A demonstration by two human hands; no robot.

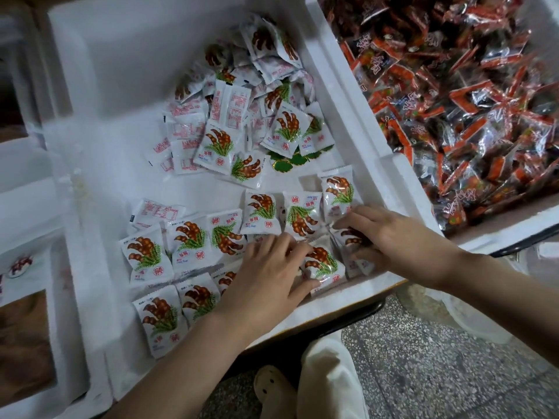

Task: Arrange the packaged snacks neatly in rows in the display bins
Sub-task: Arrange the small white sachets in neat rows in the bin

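You're working in the near right corner of the white foam bin [354,137]. Your left hand [269,270] is gripping a tamarind packet [325,263], with fingers over its top and thumb at its near edge. Your right hand [390,234] is curling round the neighbouring packet [351,237], just beside it. Laid rows [193,240] are running along the near side. A loose pile [242,116] is sitting toward the far side. Red packets [453,101] are filling the adjoining bin on your right.
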